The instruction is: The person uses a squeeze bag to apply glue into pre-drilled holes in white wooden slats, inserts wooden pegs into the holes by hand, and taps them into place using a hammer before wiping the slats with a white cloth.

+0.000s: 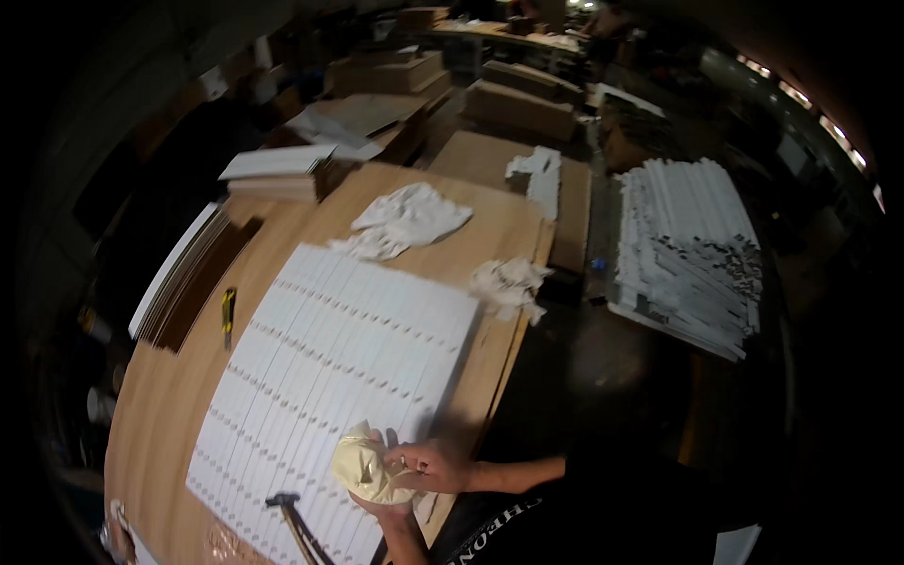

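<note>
My left hand cups a crumpled pale-yellow bag from below, above the near right part of the white slatted panel. At the bag's side, my right hand has its fingers bent together. Whatever those fingers hold, if anything, is too small to make out. Rows of small dark marks cross the white panel, which is made up of several long strips lying side by side. A hammer rests on the panel's near end, left of my hands.
The panel lies on a wooden tabletop with a yellow-and-black utility knife. White cloths lie at its far side. Stacked boards stand along the left edge. Right of a dark gap sits a pile of white strips.
</note>
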